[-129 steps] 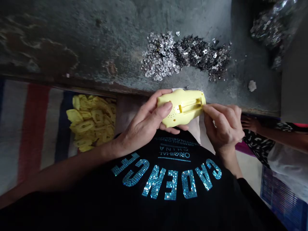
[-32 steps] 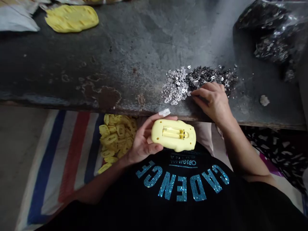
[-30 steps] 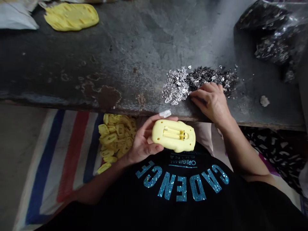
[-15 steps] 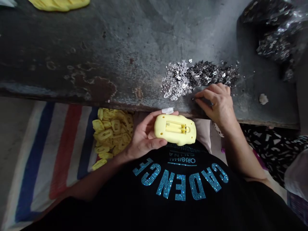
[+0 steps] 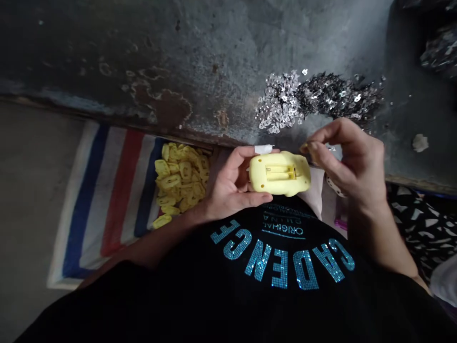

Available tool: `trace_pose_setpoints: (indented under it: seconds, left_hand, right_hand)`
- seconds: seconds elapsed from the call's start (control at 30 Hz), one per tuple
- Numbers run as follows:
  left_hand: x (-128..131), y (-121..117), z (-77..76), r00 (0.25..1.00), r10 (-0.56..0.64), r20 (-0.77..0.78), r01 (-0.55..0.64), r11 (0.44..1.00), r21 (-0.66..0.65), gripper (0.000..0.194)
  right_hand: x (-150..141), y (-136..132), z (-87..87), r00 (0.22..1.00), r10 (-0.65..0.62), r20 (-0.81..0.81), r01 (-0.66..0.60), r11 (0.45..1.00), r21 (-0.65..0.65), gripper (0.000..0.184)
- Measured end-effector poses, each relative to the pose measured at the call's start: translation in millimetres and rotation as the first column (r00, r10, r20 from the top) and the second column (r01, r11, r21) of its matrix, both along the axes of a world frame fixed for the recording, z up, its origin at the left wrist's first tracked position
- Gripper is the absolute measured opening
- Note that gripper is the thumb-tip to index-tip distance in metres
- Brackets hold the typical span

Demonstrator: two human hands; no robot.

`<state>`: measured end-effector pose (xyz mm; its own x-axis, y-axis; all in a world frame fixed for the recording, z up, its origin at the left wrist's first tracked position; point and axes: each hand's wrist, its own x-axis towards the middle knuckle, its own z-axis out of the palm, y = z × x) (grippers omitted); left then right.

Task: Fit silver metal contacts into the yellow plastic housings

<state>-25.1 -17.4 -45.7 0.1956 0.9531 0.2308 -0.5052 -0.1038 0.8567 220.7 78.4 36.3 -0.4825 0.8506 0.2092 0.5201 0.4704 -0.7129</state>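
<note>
A pale yellow plastic toy car body point(image 5: 255, 174) lies underside up, its battery compartment point(image 5: 282, 172) facing me. My left hand point(image 5: 233, 183) is closed around its left end, thumb along the near side. White tape point(image 5: 263, 149) is wrapped on a finger of that hand. My right hand point(image 5: 352, 159) hovers just right of the toy body, thumb and forefinger pinched together. Whatever sits between those fingertips is too small and blurred to make out. Beyond the hands, silvery metal contact pieces point(image 5: 280, 102) and darker metal pieces point(image 5: 335, 93) lie heaped on the table.
The worn dark table point(image 5: 221, 57) has its edge just beyond my hands. Below left, several yellow plastic parts point(image 5: 182, 178) lie by a striped woven sheet point(image 5: 117, 190). A whitish lump point(image 5: 420, 143) and a dark plastic bag point(image 5: 441, 55) are at the right. Patterned black fabric point(image 5: 421, 214) shows at the lower right.
My right hand has come off the table beside the metal pieces and moved toward the toy body, still pinched. My left hand keeps its hold. The view has shifted.
</note>
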Motion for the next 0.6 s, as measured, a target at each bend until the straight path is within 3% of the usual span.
trace_pose_setpoints:
  seconds: [0.07,0.13,0.27,0.4,0.6]
  left_hand:
    - [2.3,-0.3,-1.5,0.999,0.033,-0.042,-0.031,0.999,0.041,0.09]
    - [4.6,0.0,-4.1,0.996,0.062,-0.056,-0.055,0.99,0.128,0.096]
    - [9.8,2.1,-7.5,0.992,0.109,-0.07,-0.083,0.951,0.298,0.101]
    - [14.4,0.5,-4.5,0.981,0.157,-0.117,-0.099,0.912,0.397,0.102]
    - [18.1,-5.7,0.6,0.948,0.227,-0.223,-0.112,0.894,0.435,0.1]
  right_hand:
    - [1.9,-19.7,3.0,0.983,0.013,-0.185,-0.04,0.988,-0.146,0.013]
    - [3.5,-36.5,0.7,0.968,-0.024,-0.252,-0.019,0.986,-0.167,0.01]
    - [9.2,-55.7,-8.7,0.968,-0.09,-0.235,0.084,0.996,-0.036,0.004]
    - [18.7,-64.4,-10.7,0.972,-0.099,-0.213,0.102,0.995,0.0,0.007]
    - [22.8,-67.6,-7.8,0.961,-0.141,-0.239,0.123,0.988,-0.088,0.012]
